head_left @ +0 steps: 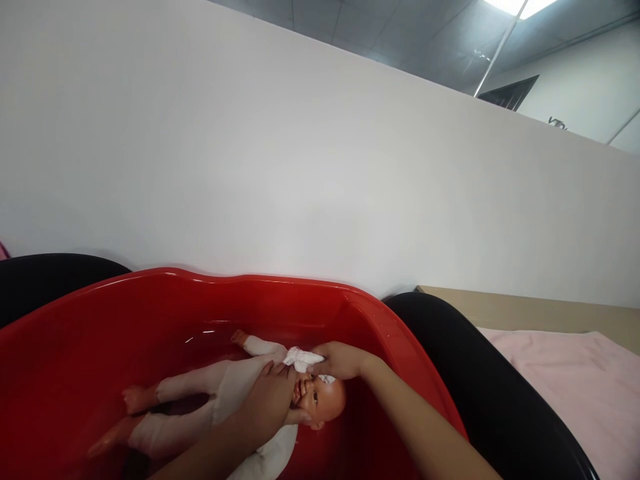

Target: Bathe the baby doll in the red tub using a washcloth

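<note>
A baby doll (320, 399) with a white cloth body lies in shallow water inside a red plastic tub (165, 293), head toward the right. My left hand (270, 400) rests on the doll's chest and neck, fingers wrapped round it just below the chin. My right hand (340, 360) reaches in from the right and pinches a small white cloth (301, 359) against the doll's face and shoulder. The doll's legs stretch out to the left in the water.
A white partition wall (300, 167) rises right behind the tub. Black rounded surfaces (490, 387) flank the tub on both sides. A pink towel (575, 380) lies on a beige surface at the right.
</note>
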`<state>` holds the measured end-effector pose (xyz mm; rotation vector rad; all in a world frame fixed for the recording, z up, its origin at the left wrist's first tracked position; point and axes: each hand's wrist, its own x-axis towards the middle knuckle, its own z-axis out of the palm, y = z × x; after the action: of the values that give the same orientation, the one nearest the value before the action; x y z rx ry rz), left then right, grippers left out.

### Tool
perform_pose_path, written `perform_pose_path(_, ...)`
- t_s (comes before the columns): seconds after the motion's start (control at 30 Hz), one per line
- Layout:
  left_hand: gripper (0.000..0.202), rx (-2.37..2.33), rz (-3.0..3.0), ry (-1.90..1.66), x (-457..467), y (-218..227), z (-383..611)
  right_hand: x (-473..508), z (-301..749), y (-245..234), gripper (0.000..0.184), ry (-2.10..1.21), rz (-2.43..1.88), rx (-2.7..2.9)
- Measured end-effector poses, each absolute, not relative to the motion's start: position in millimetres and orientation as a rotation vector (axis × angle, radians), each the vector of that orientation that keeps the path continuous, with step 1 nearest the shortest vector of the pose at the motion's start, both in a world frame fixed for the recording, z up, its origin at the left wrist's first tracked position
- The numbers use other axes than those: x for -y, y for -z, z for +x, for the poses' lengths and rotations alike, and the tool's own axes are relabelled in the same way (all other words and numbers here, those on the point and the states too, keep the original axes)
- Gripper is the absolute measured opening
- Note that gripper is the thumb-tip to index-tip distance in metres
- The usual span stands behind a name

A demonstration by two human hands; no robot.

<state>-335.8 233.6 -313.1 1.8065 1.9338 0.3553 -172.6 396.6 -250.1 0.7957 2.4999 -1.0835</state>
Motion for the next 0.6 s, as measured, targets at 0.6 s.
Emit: perform_pose_path(0.6,0.082,-1.949,1.764,-0.253,-232.9,296.5,-332.0,-391.5,-175.4,233.0,0.029,0.861,0.855,-2.519)
